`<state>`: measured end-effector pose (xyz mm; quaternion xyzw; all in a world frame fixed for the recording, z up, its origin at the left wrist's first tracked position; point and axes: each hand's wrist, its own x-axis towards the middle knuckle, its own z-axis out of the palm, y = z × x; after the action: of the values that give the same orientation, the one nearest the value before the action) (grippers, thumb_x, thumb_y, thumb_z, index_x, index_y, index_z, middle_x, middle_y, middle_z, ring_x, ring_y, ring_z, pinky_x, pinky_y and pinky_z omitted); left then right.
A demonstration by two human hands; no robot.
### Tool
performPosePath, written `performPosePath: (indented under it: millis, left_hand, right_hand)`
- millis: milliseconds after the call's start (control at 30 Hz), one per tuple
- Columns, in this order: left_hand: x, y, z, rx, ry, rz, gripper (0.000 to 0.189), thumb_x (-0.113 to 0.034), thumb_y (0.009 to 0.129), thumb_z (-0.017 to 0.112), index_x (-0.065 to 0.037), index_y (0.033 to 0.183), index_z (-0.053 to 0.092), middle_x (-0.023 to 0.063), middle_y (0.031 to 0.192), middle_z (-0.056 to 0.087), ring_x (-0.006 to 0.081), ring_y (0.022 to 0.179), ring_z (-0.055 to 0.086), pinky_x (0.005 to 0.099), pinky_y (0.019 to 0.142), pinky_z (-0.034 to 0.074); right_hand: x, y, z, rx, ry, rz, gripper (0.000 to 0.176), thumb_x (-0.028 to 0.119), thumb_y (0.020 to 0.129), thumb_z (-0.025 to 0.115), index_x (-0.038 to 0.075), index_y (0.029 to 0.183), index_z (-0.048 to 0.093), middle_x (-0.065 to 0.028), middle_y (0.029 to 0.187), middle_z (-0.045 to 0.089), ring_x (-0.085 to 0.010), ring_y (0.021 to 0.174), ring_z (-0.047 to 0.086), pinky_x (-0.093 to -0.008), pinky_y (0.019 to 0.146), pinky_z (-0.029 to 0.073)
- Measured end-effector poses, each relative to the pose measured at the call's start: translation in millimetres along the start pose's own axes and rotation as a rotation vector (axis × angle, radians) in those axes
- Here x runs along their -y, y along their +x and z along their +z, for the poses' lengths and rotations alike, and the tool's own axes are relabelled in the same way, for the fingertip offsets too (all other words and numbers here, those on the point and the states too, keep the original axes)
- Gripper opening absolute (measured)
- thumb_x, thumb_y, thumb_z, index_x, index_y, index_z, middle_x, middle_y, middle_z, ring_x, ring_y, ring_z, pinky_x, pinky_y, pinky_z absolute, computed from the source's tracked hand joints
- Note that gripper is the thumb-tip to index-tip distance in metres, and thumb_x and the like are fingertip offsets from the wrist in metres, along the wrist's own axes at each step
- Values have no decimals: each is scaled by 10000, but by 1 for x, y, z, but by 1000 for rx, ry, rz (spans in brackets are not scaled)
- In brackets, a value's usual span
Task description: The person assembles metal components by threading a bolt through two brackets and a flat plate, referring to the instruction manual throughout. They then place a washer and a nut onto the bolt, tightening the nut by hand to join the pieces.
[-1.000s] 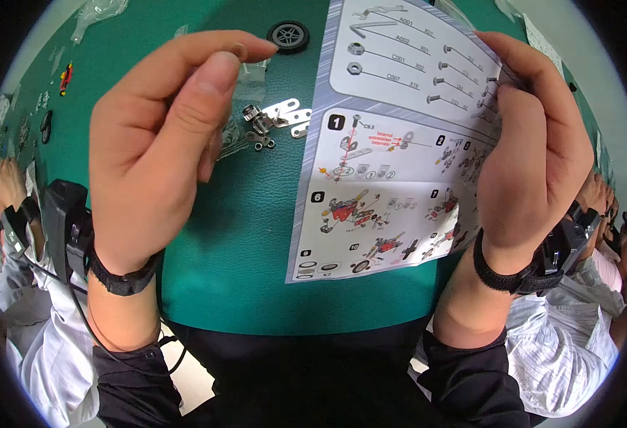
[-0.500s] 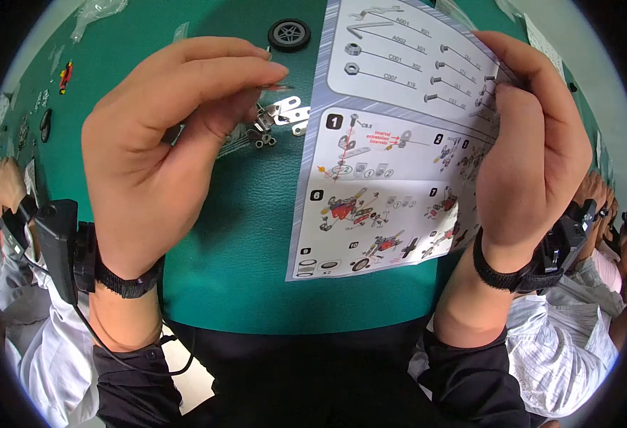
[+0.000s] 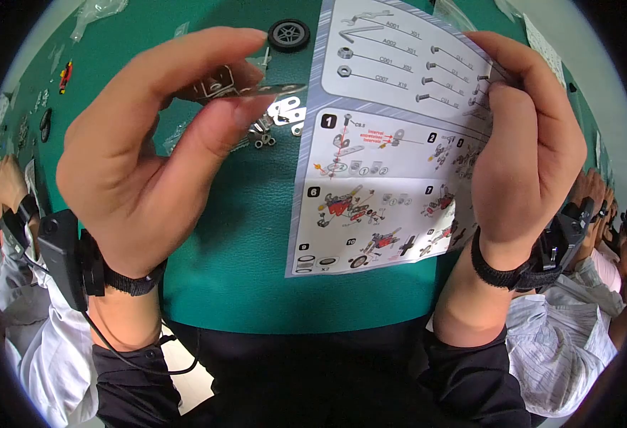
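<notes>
In my left hand (image 3: 163, 135) a small metal bracket (image 3: 217, 84) is pinched between thumb and fingers, and a thin flat metal end juts out past the thumb. My fingers hide part of it. My right hand (image 3: 527, 135) grips the right edge of a printed instruction sheet (image 3: 377, 175), which shows numbered assembly steps and a parts list of screws, nuts and tools. Behind the left fingertips lie loose perforated metal pieces (image 3: 287, 110) on the table. A black wheel (image 3: 288, 34) with a grey five-spoke hub rests beyond them.
The green table (image 3: 256, 285) curves toward me. On the far left are a small red and yellow part (image 3: 66, 78), a black part (image 3: 46, 125) and scattered small hardware. Clear plastic bags (image 3: 95, 16) lie at the back. Other people's hands (image 3: 10, 185) show at both sides.
My left hand has turned and spread its thumb and index finger, bringing the metal bracket into clearer view. The sheet and right hand have shifted slightly left.
</notes>
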<state>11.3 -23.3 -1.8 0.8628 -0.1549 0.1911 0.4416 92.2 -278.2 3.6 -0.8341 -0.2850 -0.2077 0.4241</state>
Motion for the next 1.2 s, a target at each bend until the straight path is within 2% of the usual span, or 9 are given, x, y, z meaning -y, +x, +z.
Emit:
performPosePath:
  millis: [33, 133, 267, 533, 667, 867, 1000, 1200]
  left_hand:
    - [-1, -1, 1, -16, -27, -37, 341, 112, 877, 617, 63, 1211, 571, 165, 1083, 650, 215, 989, 641, 294, 870, 518]
    - [7, -3, -5, -3, -45, 79, 338, 102, 870, 644, 70, 1194, 551, 180, 1089, 645, 230, 1001, 638, 306, 887, 514]
    - [2, -5, -11, 12, 58, 95, 303, 102, 850, 670, 75, 1133, 569, 195, 1085, 645, 233, 988, 640, 310, 887, 512]
    - [0, -5, -11, 63, -30, 125, 371, 25, 809, 748, 68, 1142, 589, 209, 1064, 670, 247, 933, 661, 320, 825, 539]
    - [1, -8, -8, 28, -48, 139, 417, -36, 787, 782, 57, 1148, 595, 213, 1071, 675, 255, 933, 665, 325, 789, 548]
    - [0, -5, -11, 58, 3, 134, 426, -51, 779, 788, 46, 1148, 598, 200, 1070, 678, 262, 940, 665, 332, 785, 545]
    - [1, -6, -9, 35, 20, 150, 421, -59, 769, 797, 44, 1127, 600, 176, 1007, 680, 258, 913, 664, 329, 774, 540]
    - [2, -4, -9, 55, -40, 185, 406, -72, 760, 810, 31, 1093, 603, 140, 876, 655, 229, 785, 638, 315, 697, 511]
  right_hand:
    - [0, 0, 0, 1, -11, -11, 327, 15, 887, 413, -81, 1077, 662, -86, 981, 676, -108, 896, 589, -201, 825, 419]
    - [1, 0, 0, -3, -9, 5, 327, 11, 882, 411, -81, 1072, 662, -85, 977, 677, -108, 895, 589, -200, 823, 420]
    - [1, 1, 3, -6, 12, 15, 329, 3, 879, 405, -81, 1068, 662, -85, 974, 678, -108, 891, 591, -199, 818, 422]
    - [2, -1, 1, 7, -29, 37, 329, -1, 877, 404, -81, 1065, 663, -80, 977, 677, -108, 894, 593, -200, 817, 425]
    - [0, -2, 3, -3, 40, 40, 325, -10, 873, 410, -84, 1064, 662, -82, 978, 676, -105, 894, 592, -200, 819, 428]
    - [2, -1, 7, -9, 108, 45, 322, -29, 867, 407, -88, 1059, 660, -91, 976, 680, -107, 896, 599, -203, 824, 438]
    - [3, 0, 7, -5, 85, 22, 321, -33, 867, 405, -91, 1056, 658, -98, 975, 684, -110, 895, 605, -207, 824, 445]
    - [3, 0, 5, 0, 43, 18, 320, -24, 868, 406, -87, 1053, 658, -99, 972, 687, -117, 895, 611, -210, 828, 449]
